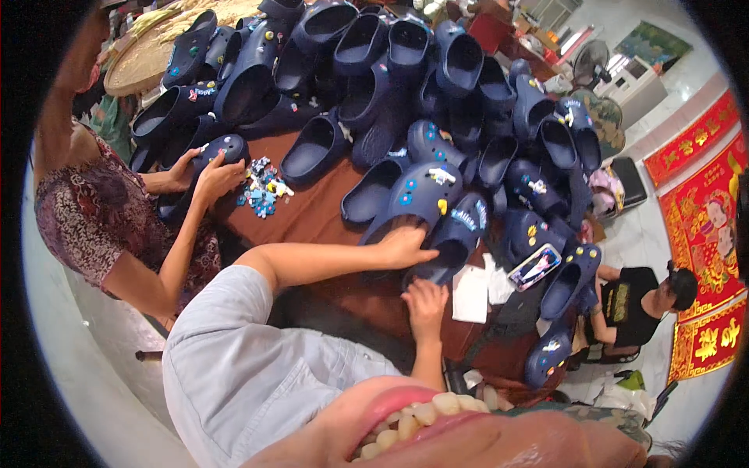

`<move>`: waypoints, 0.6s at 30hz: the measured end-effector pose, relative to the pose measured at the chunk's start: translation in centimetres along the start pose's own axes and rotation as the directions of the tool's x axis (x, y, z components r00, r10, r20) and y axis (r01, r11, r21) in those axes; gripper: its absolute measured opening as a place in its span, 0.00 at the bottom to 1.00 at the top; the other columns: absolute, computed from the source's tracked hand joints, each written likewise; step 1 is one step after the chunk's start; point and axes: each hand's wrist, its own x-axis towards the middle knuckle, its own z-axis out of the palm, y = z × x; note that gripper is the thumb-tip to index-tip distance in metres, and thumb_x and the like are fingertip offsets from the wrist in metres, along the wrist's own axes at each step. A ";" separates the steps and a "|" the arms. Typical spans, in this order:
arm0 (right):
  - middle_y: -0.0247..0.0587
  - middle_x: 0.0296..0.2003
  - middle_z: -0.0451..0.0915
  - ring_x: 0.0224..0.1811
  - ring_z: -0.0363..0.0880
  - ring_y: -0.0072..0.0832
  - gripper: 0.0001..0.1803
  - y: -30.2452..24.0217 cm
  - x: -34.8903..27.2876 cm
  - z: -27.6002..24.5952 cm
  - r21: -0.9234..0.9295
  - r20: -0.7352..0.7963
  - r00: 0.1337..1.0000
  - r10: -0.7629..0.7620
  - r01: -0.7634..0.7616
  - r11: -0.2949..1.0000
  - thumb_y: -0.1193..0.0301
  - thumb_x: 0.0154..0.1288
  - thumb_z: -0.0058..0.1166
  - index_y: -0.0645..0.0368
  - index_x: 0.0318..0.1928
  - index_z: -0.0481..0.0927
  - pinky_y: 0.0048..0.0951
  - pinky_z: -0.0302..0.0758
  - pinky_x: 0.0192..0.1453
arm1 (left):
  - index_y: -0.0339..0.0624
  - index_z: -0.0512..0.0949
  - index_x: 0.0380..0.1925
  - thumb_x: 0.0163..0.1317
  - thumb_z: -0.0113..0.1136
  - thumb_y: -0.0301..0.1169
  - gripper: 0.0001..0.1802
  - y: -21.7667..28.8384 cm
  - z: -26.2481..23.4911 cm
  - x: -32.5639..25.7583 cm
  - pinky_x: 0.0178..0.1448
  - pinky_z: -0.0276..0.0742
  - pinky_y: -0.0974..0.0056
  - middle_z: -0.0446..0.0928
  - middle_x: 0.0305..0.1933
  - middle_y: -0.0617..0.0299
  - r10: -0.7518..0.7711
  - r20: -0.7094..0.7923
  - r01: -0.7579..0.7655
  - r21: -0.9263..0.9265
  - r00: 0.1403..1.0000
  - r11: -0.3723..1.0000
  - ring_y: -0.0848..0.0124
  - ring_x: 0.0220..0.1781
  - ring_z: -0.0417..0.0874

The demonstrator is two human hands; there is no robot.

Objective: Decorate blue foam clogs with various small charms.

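Note:
My left hand (406,246) reaches into the foot opening of a navy clog (419,189) decorated with blue flower, white and yellow charms. Its fingers are hidden inside; the thumb points right, toward a second navy clog (460,230) with light-blue letter charms. At that second clog's heel, my right hand (427,304) has its fingertips curled against the rim. The two clogs lie side by side, toes away from me. Left of them, a pile of small blue, white and yellow shoe charms (265,187) rests on the brown tabletop (300,210).
Many navy clogs (382,47) are heaped across the far side. A person (117,203) at left holds a clog. White papers (470,294) and a phone (535,267) lie right of my hands. Another person (644,304) sits at far right. A woven tray (140,66) stands back left.

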 end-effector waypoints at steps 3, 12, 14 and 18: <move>0.41 0.38 0.80 0.46 0.75 0.43 0.07 2.3 -0.1 1.5 0.079 -0.115 0.993 0.004 0.005 0.997 0.67 0.58 0.61 0.57 0.32 0.81 0.54 0.64 0.64 | 0.24 0.78 0.33 0.57 0.66 0.51 0.32 -1.1 0.6 0.1 0.45 0.78 0.46 0.78 0.34 0.31 0.053 -0.072 -0.046 0.091 0.996 0.995 0.41 0.37 0.82; 0.40 0.45 0.82 0.52 0.75 0.41 0.15 0.7 1.7 -1.2 0.179 -0.328 0.932 0.155 -0.099 0.979 0.68 0.56 0.67 0.60 0.43 0.84 0.40 0.69 0.58 | 0.38 0.71 0.62 0.61 0.66 0.42 0.32 -2.4 -3.1 -4.3 0.65 0.69 0.51 0.69 0.61 0.37 0.159 -0.177 -0.107 0.272 0.971 0.956 0.43 0.63 0.70; 0.41 0.45 0.82 0.50 0.76 0.41 0.15 0.4 1.6 -1.3 0.203 -0.378 0.904 0.200 -0.130 0.971 0.68 0.58 0.66 0.59 0.45 0.84 0.40 0.70 0.58 | 0.41 0.74 0.61 0.62 0.65 0.39 0.28 -1.6 -5.8 -6.1 0.63 0.72 0.55 0.74 0.59 0.43 0.104 -0.108 -0.082 0.185 0.989 0.979 0.48 0.58 0.77; 0.41 0.44 0.83 0.48 0.77 0.38 0.14 -2.4 2.5 -8.0 0.343 -0.519 0.817 0.249 -0.068 0.937 0.70 0.63 0.63 0.63 0.48 0.82 0.36 0.71 0.57 | 0.36 0.76 0.57 0.66 0.60 0.31 0.21 0.6 -11.1 -8.5 0.56 0.77 0.64 0.80 0.53 0.58 0.137 -0.097 -0.151 -0.150 0.986 0.977 0.61 0.47 0.82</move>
